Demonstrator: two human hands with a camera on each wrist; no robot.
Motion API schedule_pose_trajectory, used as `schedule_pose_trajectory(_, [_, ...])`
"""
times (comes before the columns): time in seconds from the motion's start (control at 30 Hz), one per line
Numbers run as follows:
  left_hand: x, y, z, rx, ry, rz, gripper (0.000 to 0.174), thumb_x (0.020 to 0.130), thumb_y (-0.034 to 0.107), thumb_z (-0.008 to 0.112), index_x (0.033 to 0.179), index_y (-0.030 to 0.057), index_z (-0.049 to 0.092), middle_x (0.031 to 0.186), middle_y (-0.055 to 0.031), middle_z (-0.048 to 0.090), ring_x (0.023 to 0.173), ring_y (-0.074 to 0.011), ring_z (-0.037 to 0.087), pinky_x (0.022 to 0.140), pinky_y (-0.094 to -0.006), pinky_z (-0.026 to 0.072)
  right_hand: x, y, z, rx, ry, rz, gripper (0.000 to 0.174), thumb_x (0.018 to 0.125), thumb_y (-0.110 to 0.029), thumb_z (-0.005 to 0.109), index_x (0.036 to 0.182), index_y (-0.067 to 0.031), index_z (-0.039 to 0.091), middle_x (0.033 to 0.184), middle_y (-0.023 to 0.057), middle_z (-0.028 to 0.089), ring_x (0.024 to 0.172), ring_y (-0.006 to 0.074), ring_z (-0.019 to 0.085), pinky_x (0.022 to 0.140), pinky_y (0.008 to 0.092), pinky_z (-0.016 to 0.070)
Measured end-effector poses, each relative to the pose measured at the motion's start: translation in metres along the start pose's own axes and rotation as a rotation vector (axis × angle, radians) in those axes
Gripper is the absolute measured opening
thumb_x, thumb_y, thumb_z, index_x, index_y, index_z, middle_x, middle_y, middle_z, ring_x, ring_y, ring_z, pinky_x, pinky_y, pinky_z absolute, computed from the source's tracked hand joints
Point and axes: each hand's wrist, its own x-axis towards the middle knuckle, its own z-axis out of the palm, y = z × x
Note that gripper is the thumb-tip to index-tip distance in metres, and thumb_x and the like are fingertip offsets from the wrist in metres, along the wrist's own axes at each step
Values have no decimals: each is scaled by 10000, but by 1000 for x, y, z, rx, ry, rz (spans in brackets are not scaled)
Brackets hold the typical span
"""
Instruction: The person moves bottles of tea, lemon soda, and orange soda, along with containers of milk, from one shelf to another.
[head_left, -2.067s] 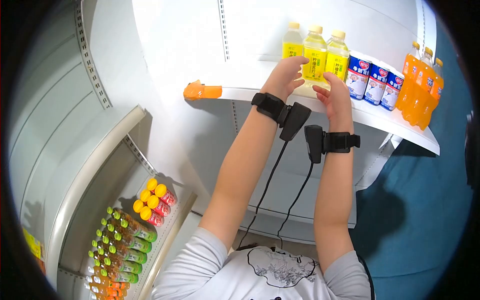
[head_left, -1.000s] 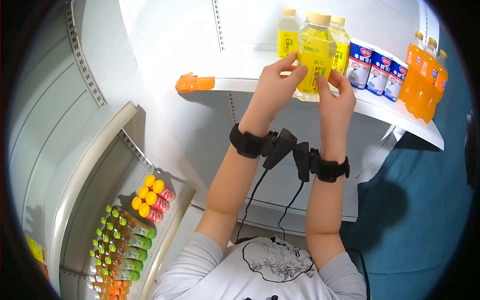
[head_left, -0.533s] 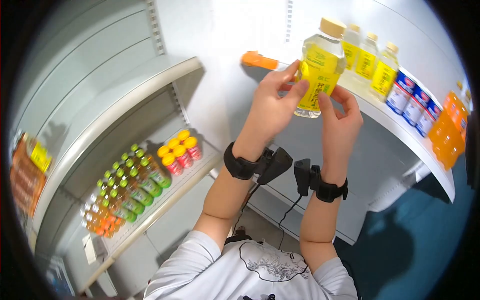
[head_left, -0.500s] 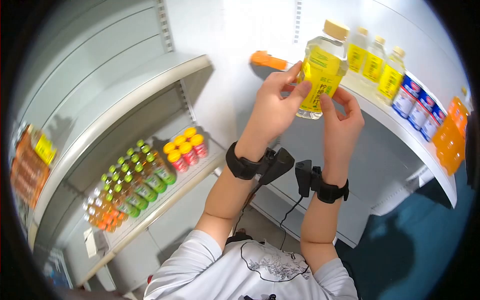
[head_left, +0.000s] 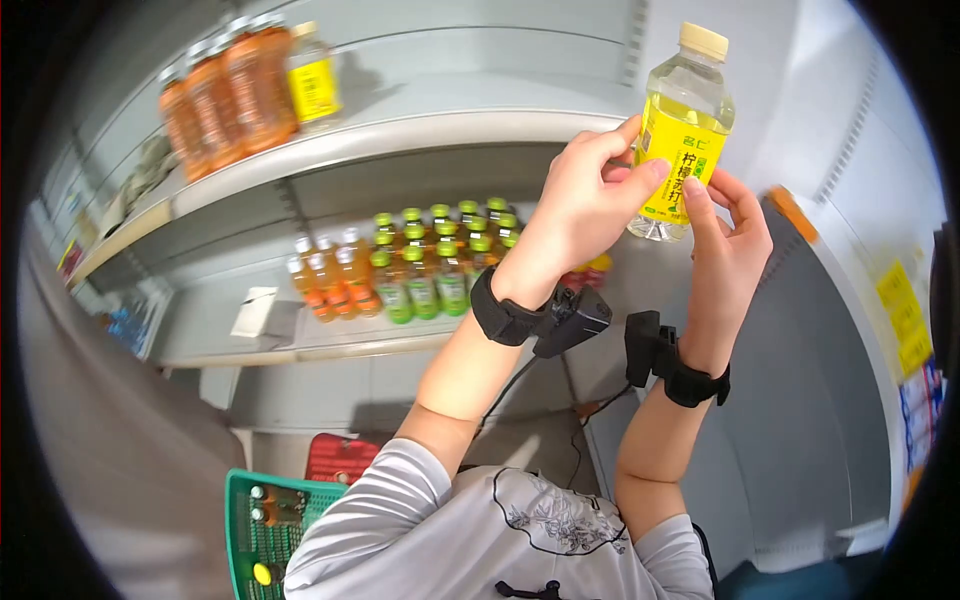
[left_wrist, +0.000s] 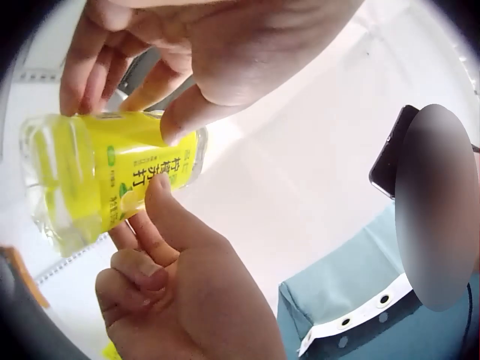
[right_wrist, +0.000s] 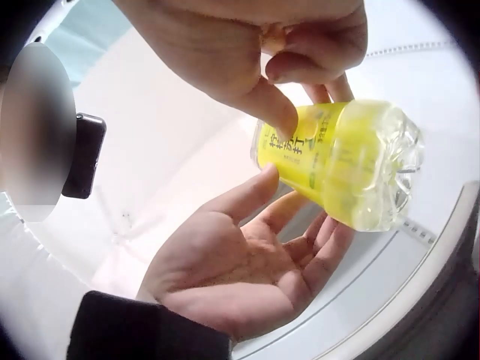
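A clear bottle of lemon drink [head_left: 686, 150] with a yellow label and pale yellow cap is held up in front of the shelves, slightly tilted. My left hand [head_left: 592, 195] grips its left side, thumb across the label. From the right, my right hand [head_left: 733, 235] pinches the lower part, its thumb on the label too. The left wrist view has the bottle [left_wrist: 112, 176] lying sideways between the left hand [left_wrist: 247, 49] above and the right hand [left_wrist: 199, 292] below. In the right wrist view, fingers of both hands sit around the label, leaving the ridged bottle base [right_wrist: 394, 169] exposed.
An upper shelf [head_left: 420, 125] holds orange bottles [head_left: 235, 95] beside a yellow-labelled bottle [head_left: 313, 85]. Below stand green-capped bottles [head_left: 425, 285] and orange-labelled bottles [head_left: 335, 285]. A green basket [head_left: 235, 520] with bottles sits lower left. A curved shelf edge [head_left: 860, 310] lies at right.
Both hands reached the lemon drinks, took hold of one bottle and lifted it off the shelf. The view has since turned left, bringing the orange bottles and green basket into sight.
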Motion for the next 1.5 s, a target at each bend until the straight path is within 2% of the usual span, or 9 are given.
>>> schedule_pose_trajectory(0.07, [-9, 0, -42, 55, 140, 15, 460, 758, 228, 594, 1159, 25, 497, 779, -115, 495, 675, -149, 506, 637, -278, 446, -7, -1, 42, 96, -81, 4, 259, 768, -86, 628, 955, 70, 541, 868, 103, 600, 571, 29, 518, 470, 149, 369])
schedule_pose_trajectory(0.1, [-12, 7, -67, 143, 112, 7, 465, 800, 162, 583, 1210, -5, 443, 845, -44, 573, 733, -83, 540, 641, -218, 427, -13, -5, 62, 106, -97, -13, 269, 757, -81, 636, 954, 73, 539, 863, 101, 600, 552, 17, 502, 458, 144, 355])
schedule_pose_trajectory(0.37, [-32, 23, -204, 277, 337, 21, 486, 785, 179, 604, 1188, -43, 447, 847, -59, 582, 681, -83, 501, 622, -211, 417, -38, -28, 200, 371, -314, 8, 312, 756, -91, 638, 977, 95, 520, 878, 128, 587, 566, 47, 514, 483, 165, 380])
schedule_pose_trajectory(0.67, [-8, 15, -312, 405, 305, 9, 365, 837, 138, 525, 1159, -29, 482, 893, -56, 596, 787, -66, 510, 693, -201, 414, -32, -25, 317, 344, -326, -72, 327, 721, -161, 672, 923, 72, 565, 827, 116, 607, 599, 84, 553, 539, 226, 438])
schedule_pose_trajectory(0.87, [7, -21, -335, 638, 345, -68, 341, 837, 149, 510, 1133, -20, 496, 806, -52, 599, 689, -61, 484, 601, -219, 410, -24, 7, 356, 183, -299, -95, 313, 714, -174, 662, 913, 54, 581, 818, 148, 625, 715, 186, 605, 646, 291, 463])
schedule_pose_trajectory(0.9, [9, -28, -333, 536, 424, 12, 247, 766, 174, 542, 869, -50, 555, 756, -244, 577, 735, -386, 559, 643, -408, 435, -25, 8, 357, 161, -288, -106, 306, 714, -176, 657, 910, 48, 584, 820, 153, 625, 735, 202, 607, 665, 303, 461])
schedule_pose_trajectory(1.2, [8, -42, -330, 643, 497, 15, 349, 778, 188, 537, 1044, -38, 519, 775, -233, 557, 806, -366, 541, 710, -422, 420, -25, 20, 360, 107, -341, -203, 321, 706, -152, 651, 970, 11, 569, 888, 145, 621, 744, 231, 613, 677, 318, 460])
schedule_pose_trajectory(1.27, [4, -45, -327, 794, 506, 22, 359, 798, 67, 517, 1145, -10, 472, 850, -149, 619, 763, -185, 607, 660, -281, 459, -26, 21, 357, 67, -354, -213, 331, 704, -149, 651, 983, 7, 565, 900, 140, 620, 754, 233, 613, 684, 318, 459])
schedule_pose_trajectory(1.5, [-2, -40, -316, 858, 556, 40, 467, 737, -7, 562, 1181, -56, 424, 916, -205, 605, 857, -249, 614, 721, -302, 471, -31, 10, 350, -13, -447, -163, 343, 713, -107, 632, 1030, -2, 552, 932, 151, 616, 852, 293, 598, 750, 343, 449])
